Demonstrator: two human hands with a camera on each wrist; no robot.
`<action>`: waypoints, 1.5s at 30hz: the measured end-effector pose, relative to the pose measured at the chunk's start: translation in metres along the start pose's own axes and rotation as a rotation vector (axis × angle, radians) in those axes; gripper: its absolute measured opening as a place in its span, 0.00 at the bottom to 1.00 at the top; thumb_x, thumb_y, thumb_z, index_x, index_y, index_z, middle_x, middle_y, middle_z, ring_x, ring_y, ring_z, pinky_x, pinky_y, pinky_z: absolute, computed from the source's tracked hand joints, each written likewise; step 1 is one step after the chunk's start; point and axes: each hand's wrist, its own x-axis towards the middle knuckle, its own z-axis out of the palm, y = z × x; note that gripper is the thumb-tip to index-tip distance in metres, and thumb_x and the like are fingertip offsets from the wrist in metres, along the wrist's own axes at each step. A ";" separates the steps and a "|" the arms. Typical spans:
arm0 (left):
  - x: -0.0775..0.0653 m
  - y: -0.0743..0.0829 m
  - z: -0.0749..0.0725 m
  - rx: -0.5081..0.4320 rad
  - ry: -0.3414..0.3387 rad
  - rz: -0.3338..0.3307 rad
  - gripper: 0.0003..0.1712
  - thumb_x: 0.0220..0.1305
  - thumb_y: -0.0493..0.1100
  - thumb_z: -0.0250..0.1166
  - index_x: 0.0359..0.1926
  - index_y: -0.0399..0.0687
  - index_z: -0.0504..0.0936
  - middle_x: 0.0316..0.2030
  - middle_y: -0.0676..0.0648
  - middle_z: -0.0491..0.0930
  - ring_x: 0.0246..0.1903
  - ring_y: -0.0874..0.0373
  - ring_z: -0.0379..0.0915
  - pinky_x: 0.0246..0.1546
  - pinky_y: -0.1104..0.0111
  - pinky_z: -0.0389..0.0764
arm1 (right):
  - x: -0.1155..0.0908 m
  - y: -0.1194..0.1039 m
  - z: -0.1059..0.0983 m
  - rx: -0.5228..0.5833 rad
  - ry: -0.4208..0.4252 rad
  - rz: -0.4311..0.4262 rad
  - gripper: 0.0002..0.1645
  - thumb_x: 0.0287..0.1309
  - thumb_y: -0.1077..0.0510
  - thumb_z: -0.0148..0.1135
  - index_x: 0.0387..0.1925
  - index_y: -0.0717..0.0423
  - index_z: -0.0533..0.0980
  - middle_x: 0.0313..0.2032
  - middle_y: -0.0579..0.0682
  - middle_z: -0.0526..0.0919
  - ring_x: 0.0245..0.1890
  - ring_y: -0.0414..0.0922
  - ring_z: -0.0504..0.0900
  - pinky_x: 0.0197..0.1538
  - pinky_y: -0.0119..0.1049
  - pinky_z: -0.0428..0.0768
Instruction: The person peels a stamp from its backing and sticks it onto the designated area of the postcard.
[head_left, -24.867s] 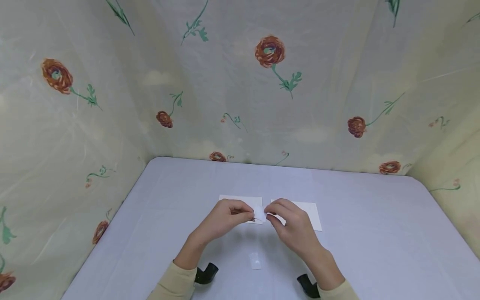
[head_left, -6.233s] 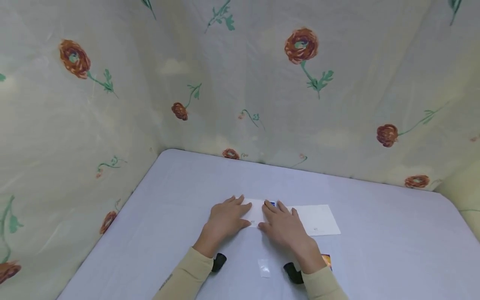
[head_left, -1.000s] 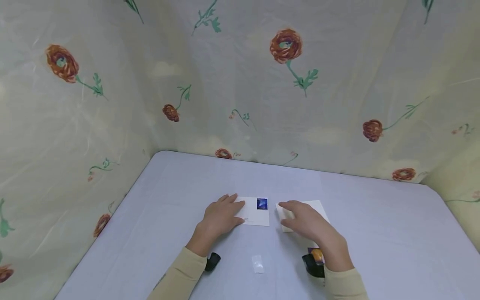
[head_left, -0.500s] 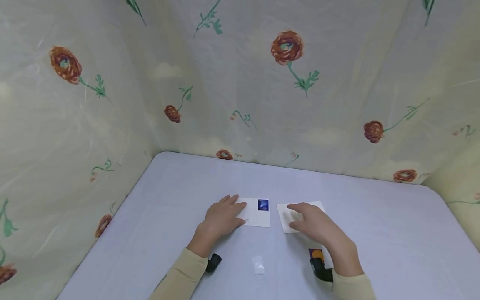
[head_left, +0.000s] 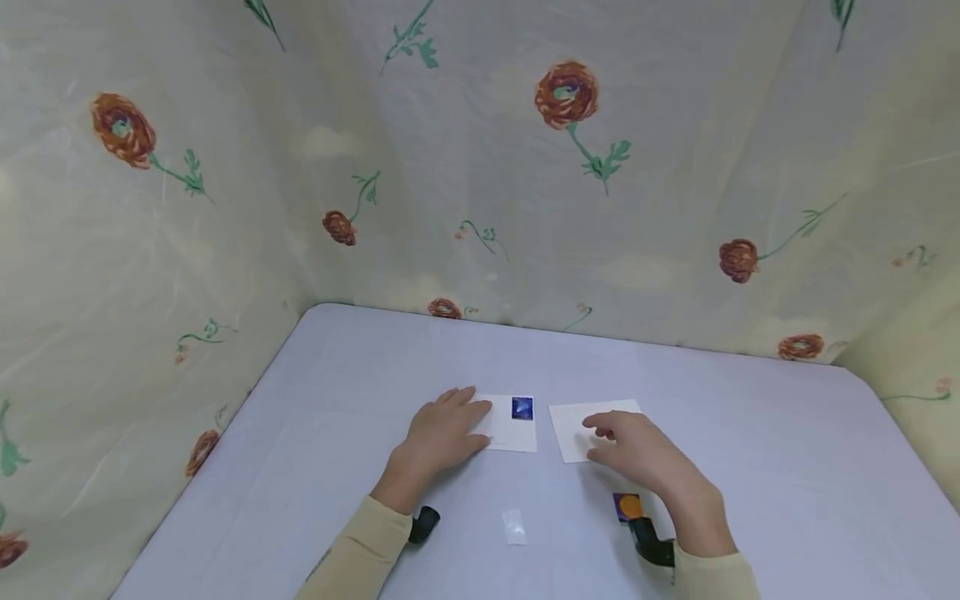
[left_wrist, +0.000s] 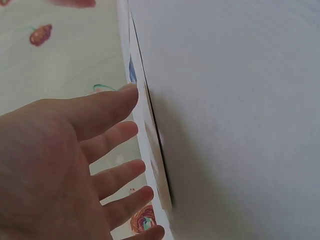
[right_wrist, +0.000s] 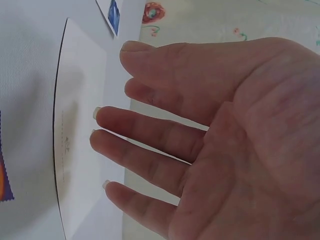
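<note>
My left hand (head_left: pixel 444 433) rests with straight, spread fingers on the left end of a white card (head_left: pixel 506 433). A blue postage stamp (head_left: pixel 522 408) lies at that card's upper right corner. My right hand (head_left: pixel 637 446) is over a second white card (head_left: pixel 570 425) and covers its right part. Its fingers are loosely bent and grip nothing in the right wrist view; small print shows on the card (right_wrist: pixel 80 150) there. Nearer me, by the right wrist, lies a purple and orange stamp (head_left: pixel 628 506) with a toothed edge.
A small clear plastic sleeve (head_left: pixel 513 527) lies on the white table (head_left: pixel 420 358) between my forearms. Black curved camera mounts (head_left: pixel 425 525) sit at both wrists. A flowered curtain (head_left: pixel 480 167) hangs behind the table and at its sides.
Earlier both hands pressed on the left card; now only the left hand rests there and its blue stamp shows. The right hand has moved right, over the second card, baring the orange stamp.
</note>
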 end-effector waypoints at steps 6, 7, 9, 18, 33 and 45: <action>0.002 0.001 -0.001 -0.006 0.043 0.014 0.28 0.67 0.54 0.64 0.66 0.56 0.76 0.69 0.46 0.71 0.70 0.49 0.66 0.65 0.50 0.71 | -0.004 0.004 -0.005 -0.012 -0.001 -0.023 0.25 0.57 0.58 0.65 0.56 0.60 0.79 0.49 0.59 0.85 0.48 0.54 0.82 0.53 0.55 0.79; 0.002 0.002 -0.001 -0.004 0.053 0.018 0.28 0.67 0.54 0.64 0.66 0.56 0.76 0.68 0.47 0.73 0.68 0.49 0.67 0.64 0.51 0.72 | -0.005 0.005 -0.007 -0.015 0.001 -0.033 0.24 0.57 0.58 0.65 0.56 0.60 0.79 0.48 0.59 0.85 0.47 0.53 0.82 0.52 0.54 0.79; 0.002 0.002 -0.002 -0.002 0.070 0.024 0.27 0.66 0.54 0.64 0.64 0.56 0.77 0.66 0.48 0.75 0.66 0.50 0.70 0.63 0.53 0.74 | -0.006 0.007 -0.009 -0.020 0.000 -0.050 0.24 0.56 0.58 0.66 0.55 0.60 0.80 0.46 0.58 0.86 0.45 0.51 0.82 0.51 0.53 0.79; 0.001 0.005 -0.003 0.000 0.119 0.033 0.23 0.64 0.56 0.67 0.58 0.58 0.82 0.57 0.50 0.82 0.58 0.53 0.78 0.53 0.57 0.80 | -0.006 0.008 -0.011 -0.013 -0.032 -0.020 0.21 0.55 0.60 0.67 0.52 0.60 0.81 0.40 0.54 0.85 0.36 0.45 0.78 0.40 0.42 0.79; -0.001 0.017 -0.005 -0.016 0.154 0.024 0.15 0.63 0.53 0.67 0.49 0.59 0.87 0.46 0.52 0.87 0.48 0.57 0.83 0.43 0.60 0.83 | -0.012 0.014 -0.010 -0.001 -0.086 0.052 0.19 0.54 0.60 0.67 0.50 0.60 0.80 0.39 0.55 0.83 0.34 0.46 0.77 0.38 0.41 0.79; -0.002 0.021 -0.004 -0.029 0.161 0.047 0.12 0.62 0.51 0.68 0.46 0.58 0.88 0.43 0.52 0.88 0.43 0.59 0.84 0.38 0.61 0.83 | -0.023 0.025 -0.006 -0.018 -0.064 0.024 0.15 0.50 0.62 0.70 0.42 0.58 0.82 0.34 0.50 0.80 0.34 0.46 0.75 0.38 0.41 0.76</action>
